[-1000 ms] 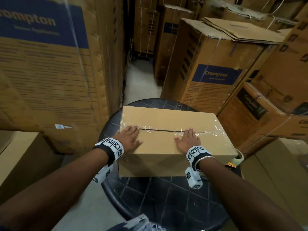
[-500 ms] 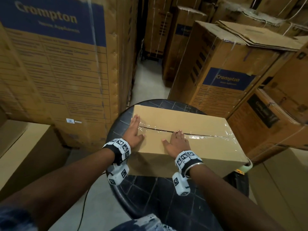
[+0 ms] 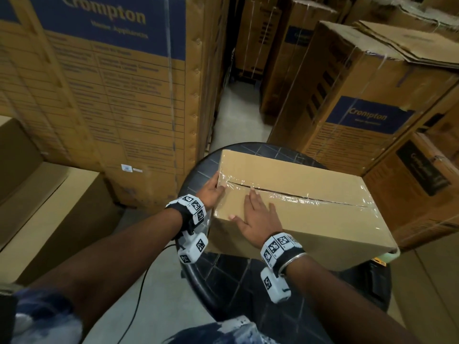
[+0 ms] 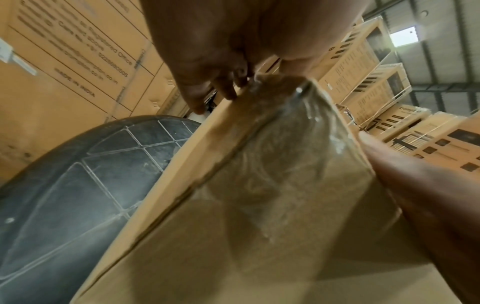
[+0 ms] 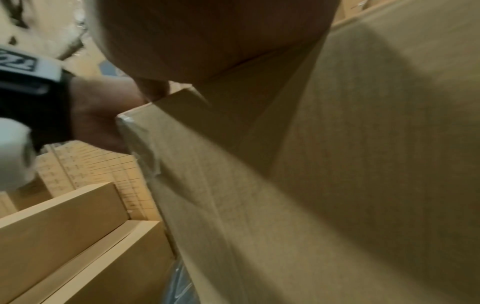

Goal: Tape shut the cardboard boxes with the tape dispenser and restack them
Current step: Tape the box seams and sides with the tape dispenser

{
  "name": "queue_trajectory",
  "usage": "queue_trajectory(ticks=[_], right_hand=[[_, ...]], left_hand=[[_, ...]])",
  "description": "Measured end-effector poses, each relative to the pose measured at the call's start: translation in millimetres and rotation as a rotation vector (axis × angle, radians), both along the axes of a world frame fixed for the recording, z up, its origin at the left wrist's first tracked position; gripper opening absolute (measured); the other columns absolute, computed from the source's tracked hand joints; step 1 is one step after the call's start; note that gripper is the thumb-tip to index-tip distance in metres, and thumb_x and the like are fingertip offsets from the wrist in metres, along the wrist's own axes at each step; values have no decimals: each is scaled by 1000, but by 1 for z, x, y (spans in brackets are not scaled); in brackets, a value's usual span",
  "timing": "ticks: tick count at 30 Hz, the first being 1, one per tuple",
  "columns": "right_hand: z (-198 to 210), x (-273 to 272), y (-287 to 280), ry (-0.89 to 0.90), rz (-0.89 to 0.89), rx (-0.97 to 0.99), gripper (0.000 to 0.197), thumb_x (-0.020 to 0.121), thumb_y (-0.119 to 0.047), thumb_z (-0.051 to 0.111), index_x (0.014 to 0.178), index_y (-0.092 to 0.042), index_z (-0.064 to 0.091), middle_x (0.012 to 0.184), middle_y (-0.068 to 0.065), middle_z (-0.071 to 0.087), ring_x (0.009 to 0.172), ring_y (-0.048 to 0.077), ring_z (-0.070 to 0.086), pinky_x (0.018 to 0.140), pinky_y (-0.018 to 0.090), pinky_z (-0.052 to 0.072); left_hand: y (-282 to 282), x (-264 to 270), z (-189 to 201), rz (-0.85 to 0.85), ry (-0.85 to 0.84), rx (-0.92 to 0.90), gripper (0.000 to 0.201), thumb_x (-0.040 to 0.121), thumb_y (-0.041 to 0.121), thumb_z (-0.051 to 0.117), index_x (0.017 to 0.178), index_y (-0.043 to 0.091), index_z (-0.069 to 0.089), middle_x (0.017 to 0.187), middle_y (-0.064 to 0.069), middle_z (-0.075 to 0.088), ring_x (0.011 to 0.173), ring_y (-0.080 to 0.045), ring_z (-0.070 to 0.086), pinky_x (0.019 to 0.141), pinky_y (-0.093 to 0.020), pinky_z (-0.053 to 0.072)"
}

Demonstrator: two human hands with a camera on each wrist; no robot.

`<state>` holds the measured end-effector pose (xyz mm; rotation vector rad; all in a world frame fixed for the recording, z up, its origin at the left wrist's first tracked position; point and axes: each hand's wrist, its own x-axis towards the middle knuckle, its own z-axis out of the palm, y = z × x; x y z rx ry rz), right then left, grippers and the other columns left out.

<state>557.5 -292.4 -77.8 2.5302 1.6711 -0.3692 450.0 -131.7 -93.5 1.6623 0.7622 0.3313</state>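
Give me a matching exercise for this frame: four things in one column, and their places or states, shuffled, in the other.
Things:
1. left hand
2. right hand
3. clear tape
4. cardboard box

Places or states:
A. lies along the top seam
B. sits on the round black stool
C. flat on the box top, near its left end
D. against the box's left end, at the taped edge

Pairs: 1-D, 2-C, 3-A, 4-B
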Motion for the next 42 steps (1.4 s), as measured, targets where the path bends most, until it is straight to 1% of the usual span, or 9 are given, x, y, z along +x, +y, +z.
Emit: queue_trajectory(ticks=[3, 7, 10, 19, 25, 31, 34, 39, 42], right_hand=[[-1, -4, 3, 5, 61, -1, 111, 90, -87, 19, 165, -7, -3, 172, 9, -15, 161, 23, -7, 128, 56, 4], [-4, -9, 8, -49, 147, -51, 124, 84, -95, 25, 164, -7, -8, 171, 9, -19, 160, 23, -11, 129, 55, 2], [-9, -14, 14, -72, 138, -25, 111, 92, -85, 26, 164, -8, -7, 172, 8, -18, 160, 22, -11, 127, 49, -1], [-6, -3, 6, -49, 241, -20, 102, 98, -54, 57, 165, -9, -7, 172, 9, -17, 160, 22, -10, 131, 46, 4], [2, -4, -2, 14, 213, 1, 121, 86, -87, 42, 165, -9, -6, 172, 7, -16, 160, 20, -8, 126, 39, -4], [1, -30, 10, -9, 73, 46, 127, 80, -96, 31, 165, -9, -4, 174, 8, -10, 161, 23, -2, 127, 59, 3], [2, -42, 26, 0, 15, 63, 120, 84, -85, 43, 165, -10, -3, 174, 7, -8, 161, 22, -2, 126, 62, 0], [4, -48, 35, 57, -126, 20, 125, 81, -85, 51, 165, -10, -4, 173, 9, -15, 160, 23, -9, 123, 64, -7], [5, -49, 37, 63, -167, 22, 129, 79, -89, 48, 165, -9, -7, 172, 9, -20, 160, 23, -13, 123, 64, -8]], left_hand=[[10, -7, 2, 4, 55, -52, 51, 105, 30, 42, 154, 28, 27, 151, 6, 40, 138, -15, 39, 112, -25, 26], [21, -12, -11, -68, 125, -5, 59, 102, 35, 47, 155, 30, 22, 160, 5, 25, 147, -18, 25, 122, -38, 18], [16, -15, -6, -57, 108, 13, 59, 103, 32, 48, 155, 27, 23, 159, 6, 27, 146, -14, 27, 118, -29, 18], [17, -21, -10, -48, 80, 54, 58, 100, 39, 53, 153, 29, 31, 155, 5, 36, 142, -14, 34, 116, -29, 23], [18, -22, -16, -53, 81, 16, 73, 85, 55, 58, 150, 30, 36, 154, 7, 38, 142, -14, 35, 120, -43, 26], [16, -26, -17, -51, -22, -71, 55, 98, 28, 59, 148, 18, 40, 152, -3, 42, 138, -18, 41, 118, -43, 30], [16, -25, -10, 24, -45, -154, 43, 104, 11, 43, 147, 6, 41, 147, -19, 44, 132, -39, 39, 103, -41, 31], [26, -21, -8, 80, -18, -120, 37, 104, 9, 42, 140, 12, 53, 140, -6, 56, 116, -17, 57, 85, -21, 51], [35, -18, -10, 135, -28, -110, 30, 100, 5, 49, 126, 6, 64, 123, -10, 67, 100, -17, 61, 69, -11, 52]])
